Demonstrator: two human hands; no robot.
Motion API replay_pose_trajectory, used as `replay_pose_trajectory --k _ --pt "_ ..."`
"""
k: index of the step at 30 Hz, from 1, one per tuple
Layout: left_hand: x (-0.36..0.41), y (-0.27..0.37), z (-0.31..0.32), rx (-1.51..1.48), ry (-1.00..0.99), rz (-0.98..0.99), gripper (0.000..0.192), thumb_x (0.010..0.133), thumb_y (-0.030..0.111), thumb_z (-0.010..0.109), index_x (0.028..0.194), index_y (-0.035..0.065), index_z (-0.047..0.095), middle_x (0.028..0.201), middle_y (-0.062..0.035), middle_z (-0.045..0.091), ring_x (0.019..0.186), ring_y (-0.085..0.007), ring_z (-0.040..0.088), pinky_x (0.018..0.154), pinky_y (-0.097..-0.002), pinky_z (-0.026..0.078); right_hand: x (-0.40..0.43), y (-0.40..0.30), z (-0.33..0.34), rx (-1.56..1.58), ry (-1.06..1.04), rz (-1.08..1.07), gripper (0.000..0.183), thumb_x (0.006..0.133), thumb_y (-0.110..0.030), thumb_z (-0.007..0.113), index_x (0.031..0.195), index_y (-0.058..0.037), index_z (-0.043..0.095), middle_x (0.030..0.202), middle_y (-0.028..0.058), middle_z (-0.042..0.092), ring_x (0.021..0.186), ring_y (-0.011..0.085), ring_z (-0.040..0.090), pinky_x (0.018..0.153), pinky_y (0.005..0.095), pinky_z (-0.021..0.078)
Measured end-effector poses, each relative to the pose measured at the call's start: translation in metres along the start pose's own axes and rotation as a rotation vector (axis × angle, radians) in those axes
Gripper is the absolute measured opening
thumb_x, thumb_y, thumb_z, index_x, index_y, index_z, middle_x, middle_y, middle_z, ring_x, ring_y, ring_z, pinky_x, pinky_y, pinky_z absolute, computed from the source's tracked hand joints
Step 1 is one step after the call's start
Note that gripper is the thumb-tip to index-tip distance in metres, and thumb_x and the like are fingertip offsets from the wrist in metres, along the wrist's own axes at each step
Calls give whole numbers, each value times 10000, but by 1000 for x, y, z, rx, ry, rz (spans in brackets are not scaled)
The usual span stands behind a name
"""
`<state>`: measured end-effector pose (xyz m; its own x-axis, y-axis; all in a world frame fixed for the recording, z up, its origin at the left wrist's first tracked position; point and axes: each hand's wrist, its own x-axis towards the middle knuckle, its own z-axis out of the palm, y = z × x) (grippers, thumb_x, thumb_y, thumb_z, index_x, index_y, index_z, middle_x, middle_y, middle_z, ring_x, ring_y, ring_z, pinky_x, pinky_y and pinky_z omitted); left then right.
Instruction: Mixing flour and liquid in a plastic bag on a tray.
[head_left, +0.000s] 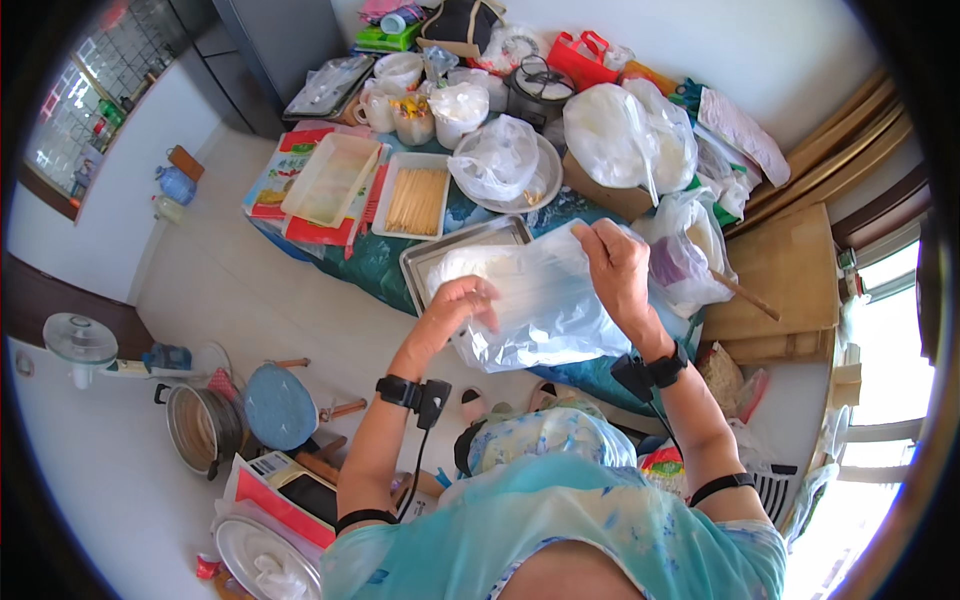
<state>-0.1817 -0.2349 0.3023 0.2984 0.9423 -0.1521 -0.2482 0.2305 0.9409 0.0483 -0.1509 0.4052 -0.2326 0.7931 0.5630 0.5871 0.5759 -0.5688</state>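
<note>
My right hand (616, 262) pinches the upper right edge of a translucent plastic bag (540, 315) and holds it raised. Whitish contents show through the bag's left part. My left hand (461, 304), slightly blurred, is over the bag's left side with its fingers curled and apart; whether they touch the plastic cannot be told. Part of the bag lies over a metal tray (420, 259) on the table. Behind the metal tray stands a white tray (381, 217) of thin wooden sticks (415, 201). A round metal dish (553, 176) with a crumpled plastic bag (499, 157) is farther back.
A translucent plastic container (330, 180) lies on red packaging at the table's left. Mugs and tubs, a dark electric cooker (536, 94) and stuffed plastic bags (611, 135) crowd the back. At the right, a wooden stick (746, 295) juts from a bag. A blue-topped stool (281, 405) stands on the floor.
</note>
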Motion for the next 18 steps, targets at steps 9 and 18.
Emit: replay_pose_trajectory --k 9,18 --pt "14 -3 -9 -5 176 153 96 830 -12 591 926 -4 588 842 -86 667 815 -162 652 810 -278 488 5 1 4 2 -21 -56 355 833 -145 697 623 -14 442 583 174 459 506 374 420 439 380 345" --pt "13 -8 -11 -81 156 81 180 738 -27 663 905 -9 598 790 -80 667 731 -148 654 720 -250 499 13 7 7 -30 -18 -94 353 830 -135 698 624 -7 440 588 168 465 511 364 425 454 378 358"
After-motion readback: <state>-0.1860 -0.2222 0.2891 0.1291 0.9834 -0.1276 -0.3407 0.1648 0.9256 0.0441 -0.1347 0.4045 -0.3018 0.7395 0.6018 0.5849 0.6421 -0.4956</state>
